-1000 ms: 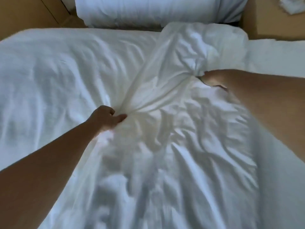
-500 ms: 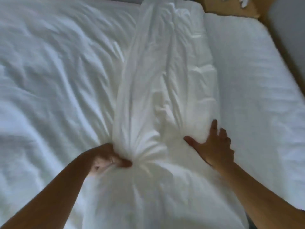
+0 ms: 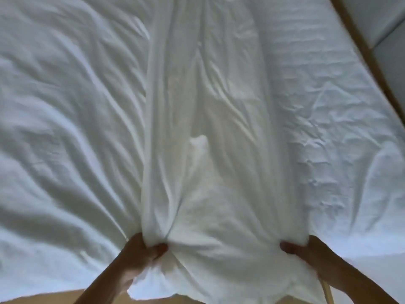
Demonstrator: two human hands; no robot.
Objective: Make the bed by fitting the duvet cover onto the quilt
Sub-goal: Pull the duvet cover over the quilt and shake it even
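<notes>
Dim bluish daylight, soft motion blur (edges bowed), faint shadows

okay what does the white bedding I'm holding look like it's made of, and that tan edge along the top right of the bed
Bedding: soft woven cloth, probably cotton or a blend, matte; it gathers into fine creases where the left hand and right hand pinch it. Tan edge: looks like smooth wood or wood-look board; too blurred to tell which.

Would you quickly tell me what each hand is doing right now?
Left hand: closed, gripping a bunched fold of the duvet cover.
Right hand: closed on the duvet cover's near edge.
</notes>
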